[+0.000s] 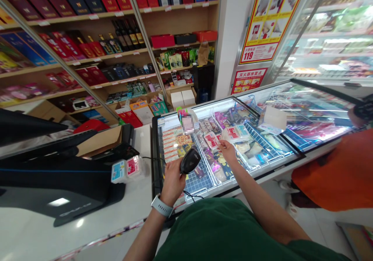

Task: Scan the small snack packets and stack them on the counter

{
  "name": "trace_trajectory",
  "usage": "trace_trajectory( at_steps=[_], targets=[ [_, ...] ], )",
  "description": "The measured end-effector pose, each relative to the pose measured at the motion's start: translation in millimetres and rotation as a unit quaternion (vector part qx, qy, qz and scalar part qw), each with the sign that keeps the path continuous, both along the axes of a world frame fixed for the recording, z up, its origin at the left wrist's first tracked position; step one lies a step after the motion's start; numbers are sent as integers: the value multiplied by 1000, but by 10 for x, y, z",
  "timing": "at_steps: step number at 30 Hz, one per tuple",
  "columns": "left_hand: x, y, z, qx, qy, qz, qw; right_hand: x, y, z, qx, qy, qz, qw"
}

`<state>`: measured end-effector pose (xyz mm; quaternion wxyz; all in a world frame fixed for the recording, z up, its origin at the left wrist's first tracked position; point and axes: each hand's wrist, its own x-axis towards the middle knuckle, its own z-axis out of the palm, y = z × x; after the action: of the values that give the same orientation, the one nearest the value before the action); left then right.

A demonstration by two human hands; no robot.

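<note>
- Green shirt [221, 232]: nearest.
- Left grip [174, 178]: wrapped around barcode scanner [190, 160]; aim squarely.
- Right grip [228, 151]: pinched on red-and-white pack [211, 140], ahead of left grip; probably best presented steady, face unobstructed.

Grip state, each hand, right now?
Left hand: closed, holding a black scanner.
Right hand: closed, fingertips holding a red-and-white pack by its edge.

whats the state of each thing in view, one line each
left grip: closed around the scanner
scanner: held up over the freezer
right grip: pinching a red-and-white pack
red-and-white pack: held by its edge
freezer: stocked, lid position unclear
two clear packs: side by side on the counter
watch: strapped on
dark bottles: standing upright
</note>
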<state>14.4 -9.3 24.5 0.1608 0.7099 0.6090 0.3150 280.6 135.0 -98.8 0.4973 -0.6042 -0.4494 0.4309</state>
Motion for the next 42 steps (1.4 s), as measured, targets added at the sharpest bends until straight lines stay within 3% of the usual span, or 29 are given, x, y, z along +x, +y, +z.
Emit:
trace_trajectory(
  at_steps=[11, 42],
  targets=[
    [-53, 25, -152, -23, -33, 2, 999, -8, -18, 62, -7, -3, -1, 1000],
    [-64, -16, -96, -30, -34, 10, 999, -6, -21, 218, 33, -22, -7, 999]
  ],
)
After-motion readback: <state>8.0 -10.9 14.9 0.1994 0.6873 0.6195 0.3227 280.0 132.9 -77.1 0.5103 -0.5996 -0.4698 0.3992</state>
